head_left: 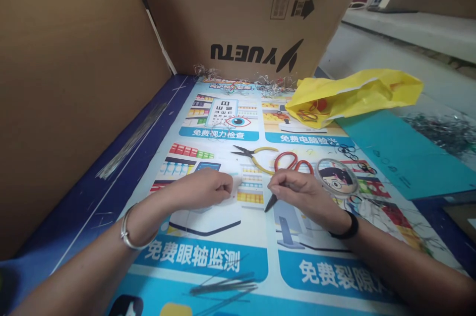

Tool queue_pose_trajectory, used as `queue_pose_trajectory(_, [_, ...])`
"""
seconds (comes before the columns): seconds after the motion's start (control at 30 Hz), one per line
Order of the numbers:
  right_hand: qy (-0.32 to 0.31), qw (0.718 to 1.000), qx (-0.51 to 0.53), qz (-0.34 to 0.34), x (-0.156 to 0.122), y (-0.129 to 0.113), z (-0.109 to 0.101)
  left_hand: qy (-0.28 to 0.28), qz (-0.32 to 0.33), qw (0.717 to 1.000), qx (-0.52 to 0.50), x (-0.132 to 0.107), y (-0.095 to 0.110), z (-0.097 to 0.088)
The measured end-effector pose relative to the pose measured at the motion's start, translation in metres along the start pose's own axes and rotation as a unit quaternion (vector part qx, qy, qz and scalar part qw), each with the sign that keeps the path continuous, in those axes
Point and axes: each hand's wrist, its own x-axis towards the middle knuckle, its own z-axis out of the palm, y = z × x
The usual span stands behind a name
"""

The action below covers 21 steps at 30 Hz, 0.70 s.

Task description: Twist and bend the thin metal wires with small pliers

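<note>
My left hand (208, 188) is closed with the fingertips pinched, just above the printed sheet; anything between them is too small to make out. My right hand (299, 192) is also closed in a pinch, over a pair of red-handled scissors (285, 161). The scissors' loops show beyond the fingers and a dark blade tip sticks out below, the middle being covered by the hand. I cannot make out what the right fingertips hold. Yellow-handled pliers (256, 154) lie just beyond both hands. Right of the scissors sits a clear round dish or ring (337, 177).
Thin wires lie bundled at the left (134, 140) and front (223, 286). Small black rings (347, 150), a yellow bag (353, 93), a turquoise sheet (394, 152) and tangled wire (442, 132) are right. Cardboard walls (238, 13) rise at back and left.
</note>
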Motion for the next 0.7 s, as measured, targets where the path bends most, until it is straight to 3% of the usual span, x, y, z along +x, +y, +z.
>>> queue_pose_trajectory(0.7, [-0.009, 1.0, 0.02, 0.003, 0.0008, -0.0008, 0.0003, 0.02, 0.013, 0.999, 0.028, -0.0007, -0.0011, 0.0041])
